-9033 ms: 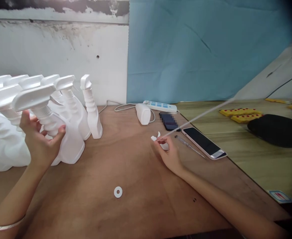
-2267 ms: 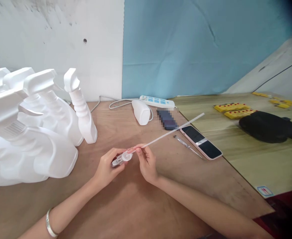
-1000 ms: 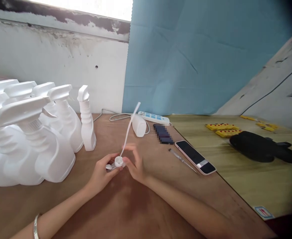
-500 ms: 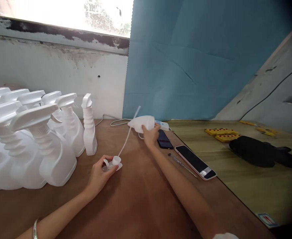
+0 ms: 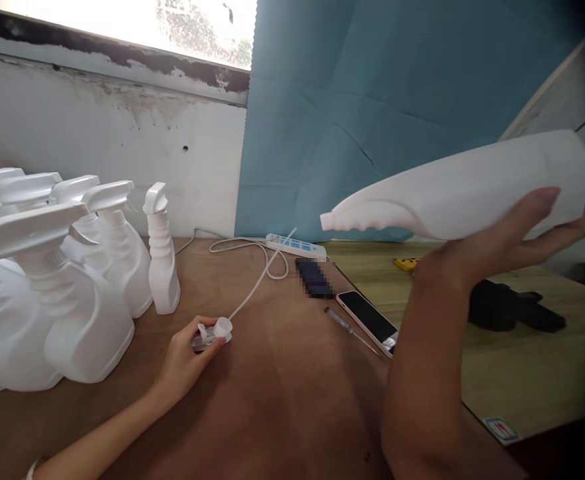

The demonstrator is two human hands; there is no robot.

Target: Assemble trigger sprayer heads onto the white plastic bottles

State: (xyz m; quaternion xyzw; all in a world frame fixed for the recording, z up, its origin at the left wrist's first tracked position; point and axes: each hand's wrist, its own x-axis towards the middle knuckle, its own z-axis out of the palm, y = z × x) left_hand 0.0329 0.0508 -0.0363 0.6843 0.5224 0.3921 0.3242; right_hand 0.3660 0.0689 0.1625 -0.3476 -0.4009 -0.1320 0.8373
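My left hand (image 5: pixel 187 357) is closed around a white spray trigger head (image 5: pixel 211 333), low over the brown tabletop. From its round collar a thin dip tube (image 5: pixel 260 280) slants up and away to the right. Raised at the right, my right hand (image 5: pixel 502 240) grips a white plastic bottle (image 5: pixel 477 180) from below near its base. The bottle lies almost level in the air, its bare threaded neck pointing left. Bottle and trigger head are well apart. One small spray bottle (image 5: pixel 162 260) stands upright beyond my left hand.
Several white spray bottles (image 5: pixel 90 320) with trigger heads crowd the left side. A power strip (image 5: pixel 296 247) with a pale cord lies at the back. Two phones, a dark one (image 5: pixel 315 279) and a pink-edged one (image 5: pixel 370 317), and a screwdriver (image 5: pixel 350 328) lie right of centre.
My right hand has lifted the bottle from the back of the table up to the right, closer to me. The left hand still holds the trigger head; the view has shifted slightly.
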